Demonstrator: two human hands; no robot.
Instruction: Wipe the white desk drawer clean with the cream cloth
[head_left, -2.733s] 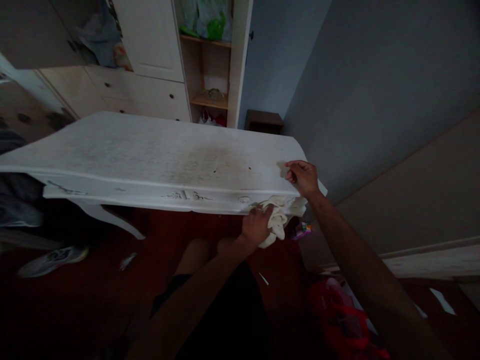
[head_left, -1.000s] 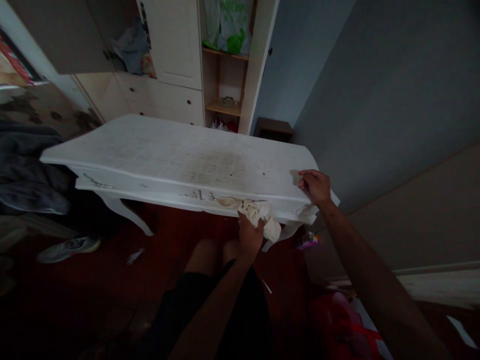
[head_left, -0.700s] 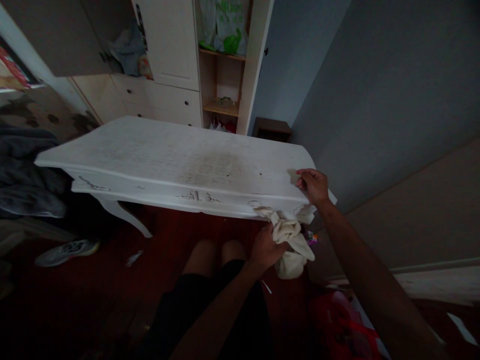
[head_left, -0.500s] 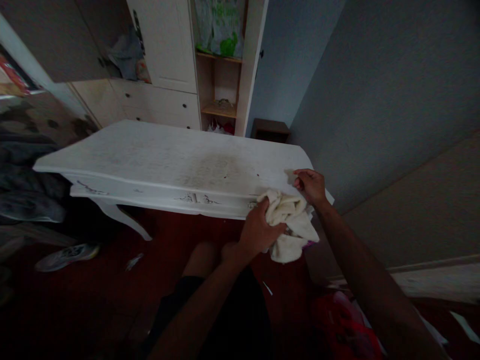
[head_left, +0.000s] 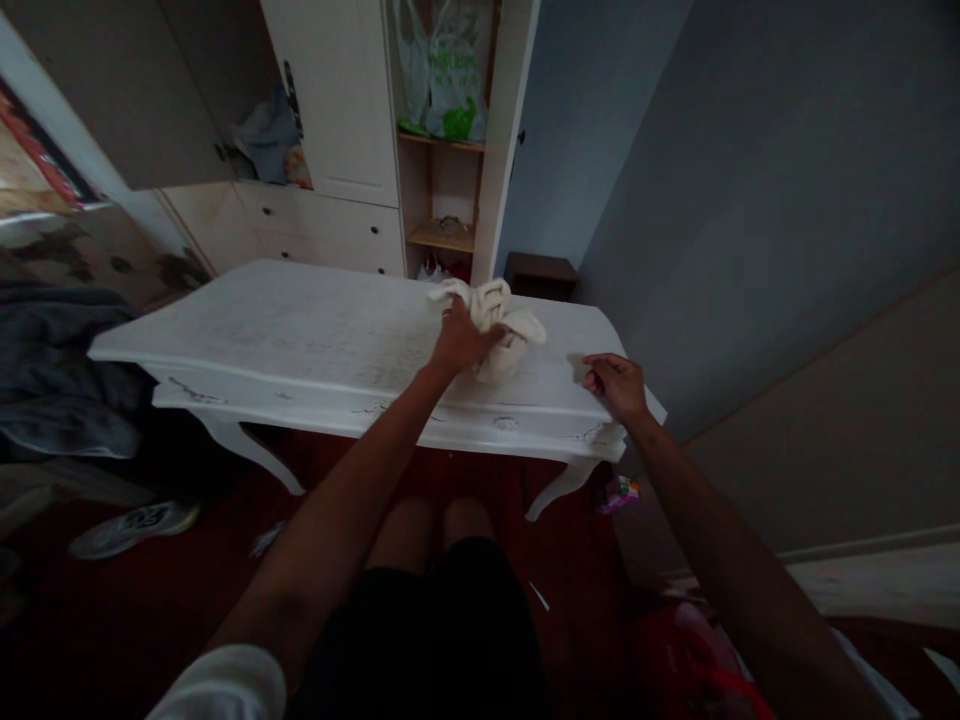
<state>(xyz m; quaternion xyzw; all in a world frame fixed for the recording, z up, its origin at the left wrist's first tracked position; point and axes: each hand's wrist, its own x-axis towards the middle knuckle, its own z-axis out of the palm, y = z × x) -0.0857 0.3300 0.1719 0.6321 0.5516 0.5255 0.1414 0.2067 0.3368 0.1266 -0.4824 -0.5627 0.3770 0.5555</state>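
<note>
A white table [head_left: 315, 320] with curved legs and carved trim stands in front of me, its top smudged with grey marks. My left hand [head_left: 459, 342] grips a crumpled cream cloth [head_left: 495, 315] over the middle of the tabletop, towards the back edge. Near the right end of the top is my right hand [head_left: 616, 386], its fingers curled together. Whatever those fingers may hold is too small to make out; a faint shadow lies beside the fingertips.
Behind the table is a cabinet [head_left: 337, 110] with shelves and plastic bags [head_left: 454, 85]. Grey clothing [head_left: 60, 370] is piled at the left. A shoe [head_left: 135, 528] and a red bag [head_left: 690, 660] lie on the floor.
My left hand has moved the cloth from the table's front right edge up and left onto the middle of the top. My right hand has stayed near the right end.
</note>
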